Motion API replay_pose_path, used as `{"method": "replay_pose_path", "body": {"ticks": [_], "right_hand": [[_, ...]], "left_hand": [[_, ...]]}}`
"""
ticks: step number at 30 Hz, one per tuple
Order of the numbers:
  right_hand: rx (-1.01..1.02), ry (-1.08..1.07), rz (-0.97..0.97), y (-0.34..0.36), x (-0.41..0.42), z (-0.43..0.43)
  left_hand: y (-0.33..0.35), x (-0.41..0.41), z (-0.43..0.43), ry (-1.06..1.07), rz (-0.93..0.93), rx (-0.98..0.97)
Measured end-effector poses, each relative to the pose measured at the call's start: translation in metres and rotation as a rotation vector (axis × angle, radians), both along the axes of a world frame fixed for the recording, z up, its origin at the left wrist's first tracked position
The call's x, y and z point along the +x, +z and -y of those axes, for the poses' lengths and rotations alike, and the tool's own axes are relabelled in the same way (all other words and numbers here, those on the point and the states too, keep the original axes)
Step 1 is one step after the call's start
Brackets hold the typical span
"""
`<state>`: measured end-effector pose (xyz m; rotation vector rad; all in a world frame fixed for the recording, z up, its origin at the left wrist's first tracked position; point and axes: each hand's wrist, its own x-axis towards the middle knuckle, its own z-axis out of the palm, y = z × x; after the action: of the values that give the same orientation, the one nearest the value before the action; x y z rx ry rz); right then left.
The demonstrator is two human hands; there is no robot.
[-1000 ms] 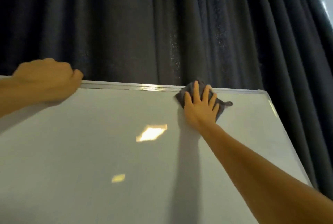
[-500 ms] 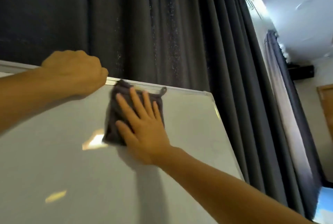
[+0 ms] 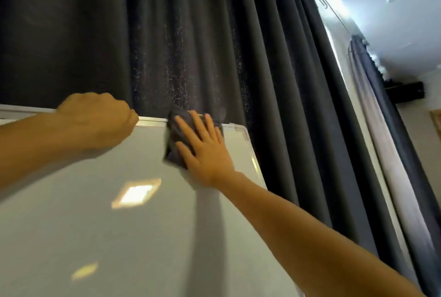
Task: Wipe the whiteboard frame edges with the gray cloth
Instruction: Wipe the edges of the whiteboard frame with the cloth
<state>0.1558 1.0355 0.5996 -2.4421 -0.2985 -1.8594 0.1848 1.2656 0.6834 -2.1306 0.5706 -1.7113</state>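
Note:
The whiteboard point(image 3: 100, 213) fills the lower left, with a silver frame edge point(image 3: 152, 121) along its top and a rounded top right corner. My left hand point(image 3: 97, 122) is curled over the top frame edge, gripping it. My right hand point(image 3: 202, 146) lies flat with fingers spread, pressing the gray cloth point(image 3: 173, 139) against the board and over the top frame edge, a short way left of the corner. Most of the cloth is hidden under my palm.
Dark gray curtains point(image 3: 214, 41) hang right behind the board and down its right side. A lit strip of window and white ceiling point(image 3: 393, 10) show at the upper right, with a second curtain point(image 3: 386, 110) beyond.
My right hand and the cloth have slid up and to the right along the top frame edge, toward the corner. My left hand still grips the top edge. The camera turned slightly.

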Motion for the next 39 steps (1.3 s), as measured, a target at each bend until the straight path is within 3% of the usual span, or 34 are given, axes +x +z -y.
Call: {"method": "replay_pose_path", "body": {"ticks": [1, 2, 3, 6, 7, 8, 11, 12, 14, 15, 16, 18, 19, 20, 23, 24, 26, 27, 31, 35, 37, 39], "right_hand": [[0.268, -0.034, -0.064, 0.01, 0.001, 0.023], [0.41, -0.045, -0.114, 0.012, 0.007, 0.032], [0.361, -0.024, -0.096, 0.008, 0.014, 0.027], [-0.284, 0.114, 0.048, -0.033, 0.031, 0.0], [-0.384, 0.11, 0.096, -0.029, 0.029, 0.011], [-0.339, 0.074, 0.091, -0.014, 0.026, 0.028], [0.341, -0.01, -0.06, 0.017, 0.017, 0.064], [0.325, 0.023, -0.054, 0.013, 0.022, 0.053], [-0.172, 0.155, 0.009, -0.023, 0.026, 0.019], [-0.344, 0.163, 0.05, -0.03, 0.031, 0.018], [-0.387, 0.16, 0.069, -0.023, 0.03, 0.027], [0.171, 0.094, -0.068, 0.006, 0.024, 0.061], [0.351, 0.048, -0.127, 0.009, 0.02, 0.073], [0.35, 0.033, -0.103, 0.004, 0.021, 0.075], [-0.175, 0.141, -0.066, -0.043, 0.024, 0.076], [-0.129, 0.141, -0.093, -0.044, 0.022, 0.089], [0.403, 0.045, -0.168, -0.036, 0.019, 0.118], [0.536, -0.031, -0.205, -0.037, 0.019, 0.128], [0.431, -0.059, -0.187, -0.102, 0.011, 0.11], [0.696, -0.171, -0.266, -0.21, -0.024, 0.088], [0.799, -0.231, -0.409, -0.252, -0.046, 0.085], [0.983, -0.192, -0.413, -0.275, -0.073, 0.085]], "left_hand": [[-0.003, 0.001, 0.007, 0.042, 0.049, 0.032], [-0.005, 0.0, 0.014, 0.071, 0.067, 0.043], [-0.006, -0.001, 0.022, 0.082, 0.068, 0.038], [-0.005, 0.005, 0.036, 0.079, 0.056, 0.025], [-0.005, 0.006, 0.036, 0.074, 0.04, -0.001], [-0.007, 0.007, 0.034, 0.075, 0.032, -0.026], [-0.009, 0.009, 0.033, 0.134, 0.098, 0.003], [-0.009, 0.008, 0.032, 0.143, 0.096, -0.003], [-0.009, 0.013, 0.032, 0.109, 0.096, 0.01], [-0.009, 0.016, 0.03, 0.114, 0.09, 0.011], [-0.008, 0.018, 0.026, 0.112, 0.071, -0.025], [-0.009, 0.022, 0.024, 0.037, 0.025, -0.118], [-0.008, 0.022, 0.024, 0.008, 0.025, -0.145], [-0.007, 0.023, 0.025, 0.003, 0.041, -0.151], [-0.009, 0.022, 0.027, -0.041, 0.063, -0.178], [-0.008, 0.021, 0.025, -0.039, 0.055, -0.198], [-0.009, 0.022, 0.027, -0.054, 0.022, -0.194], [-0.008, 0.022, 0.028, -0.042, 0.02, -0.198], [-0.009, 0.025, 0.025, -0.044, -0.047, -0.177], [-0.045, -0.007, 0.038, -0.083, 0.221, -0.07], [-0.081, -0.032, 0.06, -0.258, 0.178, 0.094], [-0.138, -0.056, 0.081, -0.548, -0.013, 0.227]]}}
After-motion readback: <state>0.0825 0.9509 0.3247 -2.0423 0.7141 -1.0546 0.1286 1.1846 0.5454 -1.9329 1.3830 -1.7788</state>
